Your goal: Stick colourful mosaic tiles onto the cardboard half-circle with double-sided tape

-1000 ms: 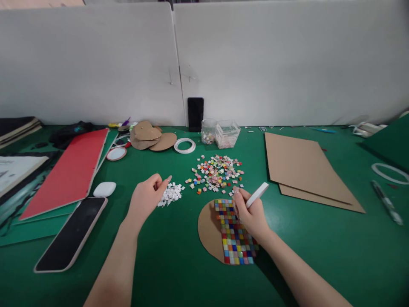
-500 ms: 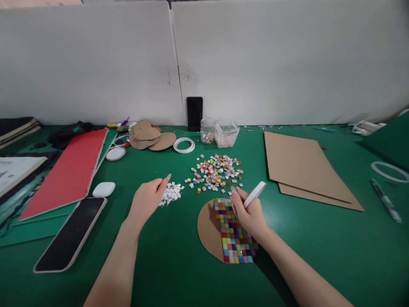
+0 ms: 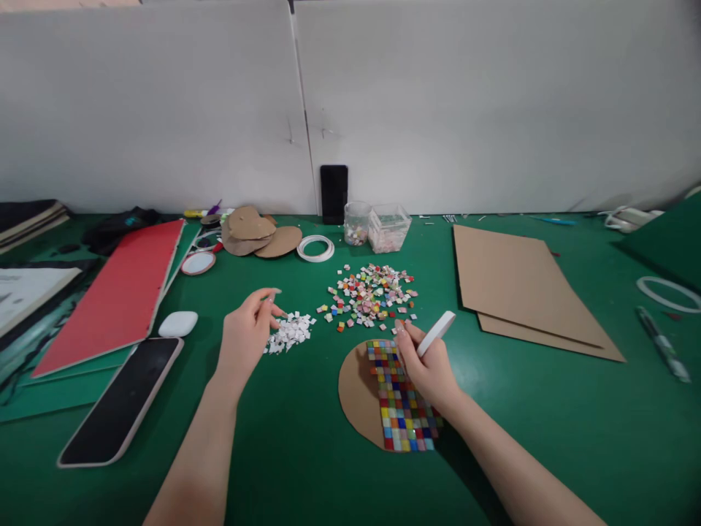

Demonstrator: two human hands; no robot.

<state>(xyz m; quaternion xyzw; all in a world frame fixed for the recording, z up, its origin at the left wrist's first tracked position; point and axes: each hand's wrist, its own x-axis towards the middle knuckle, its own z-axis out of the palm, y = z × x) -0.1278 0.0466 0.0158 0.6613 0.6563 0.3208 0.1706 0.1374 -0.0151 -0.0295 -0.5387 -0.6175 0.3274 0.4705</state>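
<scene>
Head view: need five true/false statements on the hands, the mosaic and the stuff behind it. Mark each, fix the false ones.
1. The right hand holds a white pen-like tool. True.
2. The left hand rests on the red board. False: it is at the pile of white pieces.
3. Colored tiles cover the left side of the cardboard disc. False: that side is bare cardboard.
4. A black phone stands upright in front of the white partition. True.
5. The square clear box stands left of the round clear cup. False: it stands right of it.
</scene>
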